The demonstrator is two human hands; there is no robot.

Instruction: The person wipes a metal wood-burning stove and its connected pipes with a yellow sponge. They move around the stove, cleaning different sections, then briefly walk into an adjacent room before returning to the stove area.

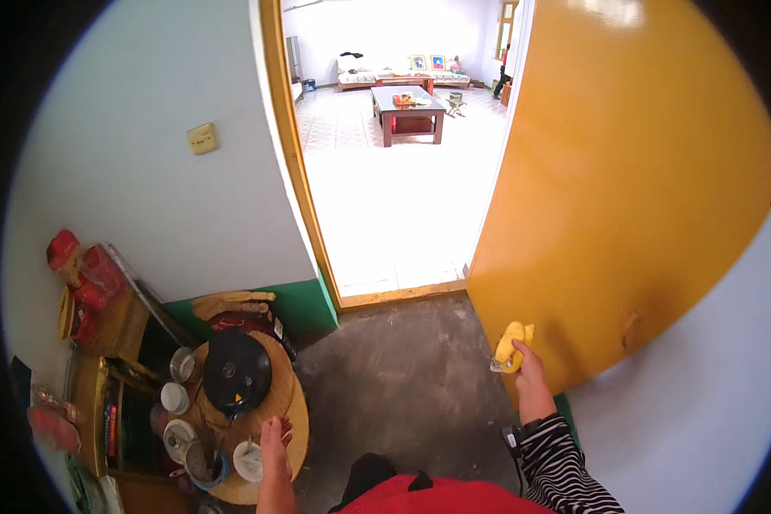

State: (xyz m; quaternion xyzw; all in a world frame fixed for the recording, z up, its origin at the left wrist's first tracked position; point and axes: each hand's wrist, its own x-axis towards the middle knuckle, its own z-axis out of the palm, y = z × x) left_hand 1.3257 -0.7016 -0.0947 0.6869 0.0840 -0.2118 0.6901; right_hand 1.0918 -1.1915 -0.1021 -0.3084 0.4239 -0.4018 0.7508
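Note:
My right hand grips a yellow object that looks like a small bunch of bananas, with a bit of clear plastic at its lower end. It is held in front of the yellow door. Over the right edge of a round wooden table, my left hand is loosely curled; the inside of its palm is hidden. Near that hand on the table are a white bowl with a utensil in it and a round black electric pan.
A lidded pot, stacked white bowls and a glass jar crowd the table's left side. A wooden cabinet stands behind them. Beyond the doorway sill are a coffee table, a sofa and a partly visible person.

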